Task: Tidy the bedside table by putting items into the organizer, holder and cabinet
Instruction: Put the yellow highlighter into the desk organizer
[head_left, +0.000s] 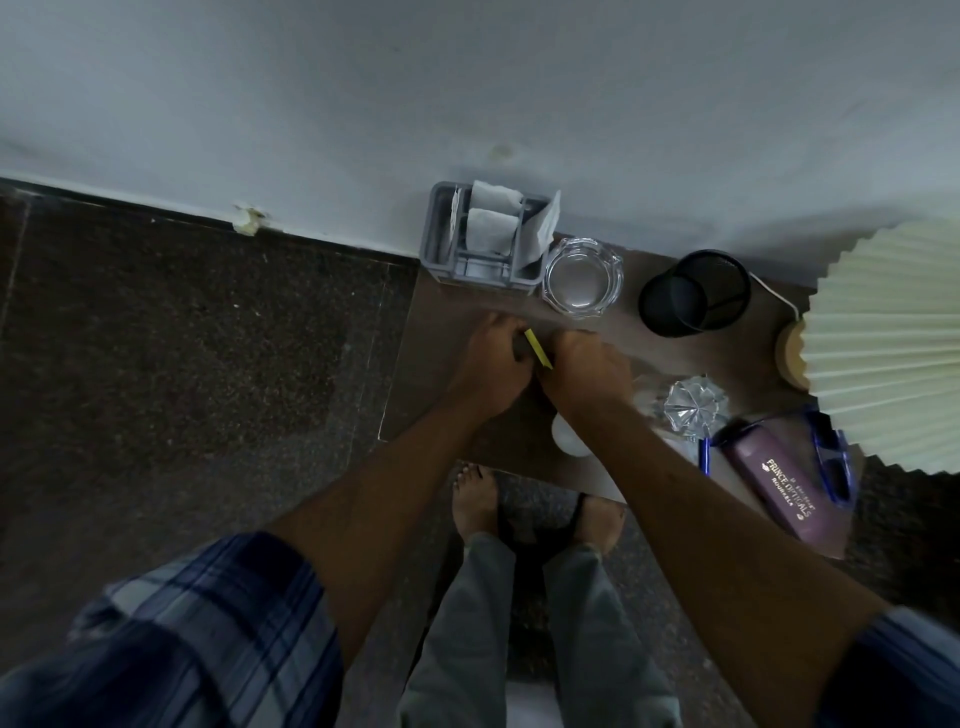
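Head view looks straight down on both forearms reaching over the bedside table. The left hand and right hand meet knuckle to knuckle, fingers curled down, together pinching a thin yellow stick that tilts up between them. Just beyond sit the grey organizer holding white papers, a glass bowl and the black mesh holder. Nearer the table's right edge lie a crystal piece, a purple case and blue glasses beside the pleated lamp. Bare tabletop remains left of the hands.
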